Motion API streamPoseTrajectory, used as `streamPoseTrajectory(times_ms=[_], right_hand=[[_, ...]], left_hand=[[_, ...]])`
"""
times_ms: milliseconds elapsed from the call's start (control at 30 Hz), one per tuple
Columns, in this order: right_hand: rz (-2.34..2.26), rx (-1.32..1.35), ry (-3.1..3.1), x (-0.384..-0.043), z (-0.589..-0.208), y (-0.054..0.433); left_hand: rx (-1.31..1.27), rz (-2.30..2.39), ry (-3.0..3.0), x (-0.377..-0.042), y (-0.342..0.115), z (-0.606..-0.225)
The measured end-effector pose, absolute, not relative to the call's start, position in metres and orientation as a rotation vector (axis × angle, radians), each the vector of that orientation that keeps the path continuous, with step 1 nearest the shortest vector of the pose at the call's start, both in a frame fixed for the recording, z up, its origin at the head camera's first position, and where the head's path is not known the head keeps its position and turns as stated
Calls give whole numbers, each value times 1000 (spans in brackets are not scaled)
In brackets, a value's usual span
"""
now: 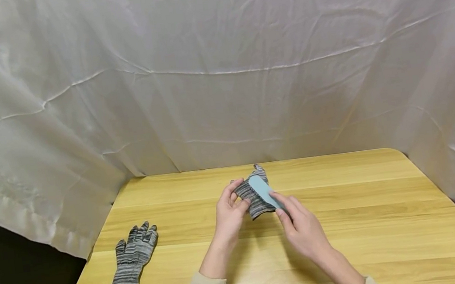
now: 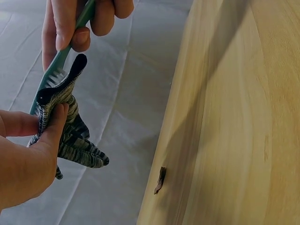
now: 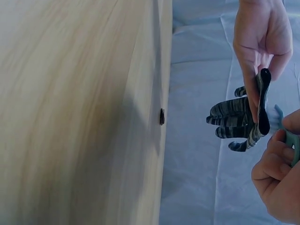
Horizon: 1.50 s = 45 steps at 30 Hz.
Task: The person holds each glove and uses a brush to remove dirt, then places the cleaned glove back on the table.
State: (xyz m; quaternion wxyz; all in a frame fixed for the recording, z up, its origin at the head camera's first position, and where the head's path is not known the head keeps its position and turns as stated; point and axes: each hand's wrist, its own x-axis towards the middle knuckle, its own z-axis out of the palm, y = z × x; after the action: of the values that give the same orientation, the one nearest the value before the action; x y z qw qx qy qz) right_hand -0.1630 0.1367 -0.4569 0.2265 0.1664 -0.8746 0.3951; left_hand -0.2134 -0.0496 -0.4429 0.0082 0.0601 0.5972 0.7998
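On the left of the table (image 1: 392, 216), a striped glove (image 1: 134, 257) lies flat. Next, the left hand (image 1: 226, 216) pinches a second glove (image 1: 256, 205) (similarly striped) in mid-air; a pale blue brush (image 1: 261, 189) has its bristles against it, gripped by the right hand (image 1: 307, 232), rightmost.

Shows black-and-grey stripes on both gloves (image 1: 257, 206) (image 1: 134, 257), pale teal on the brush (image 1: 261, 189), yellow wood grain on the table (image 1: 393, 221).

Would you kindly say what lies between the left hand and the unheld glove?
The head view shows bare tabletop between left hand and unheld glove.
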Motion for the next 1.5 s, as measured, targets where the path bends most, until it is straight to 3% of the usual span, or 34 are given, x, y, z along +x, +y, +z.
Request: streamPoseTrajectory(times_ms=[1033, 1500], right_hand=[[1073, 335, -2364, -172, -451, 159], [1093, 525, -2262, -168, -454, 148]], left_hand=[[174, 2537, 1851, -216, -52, -443], [201, 2481, 1867, -214, -51, -443]])
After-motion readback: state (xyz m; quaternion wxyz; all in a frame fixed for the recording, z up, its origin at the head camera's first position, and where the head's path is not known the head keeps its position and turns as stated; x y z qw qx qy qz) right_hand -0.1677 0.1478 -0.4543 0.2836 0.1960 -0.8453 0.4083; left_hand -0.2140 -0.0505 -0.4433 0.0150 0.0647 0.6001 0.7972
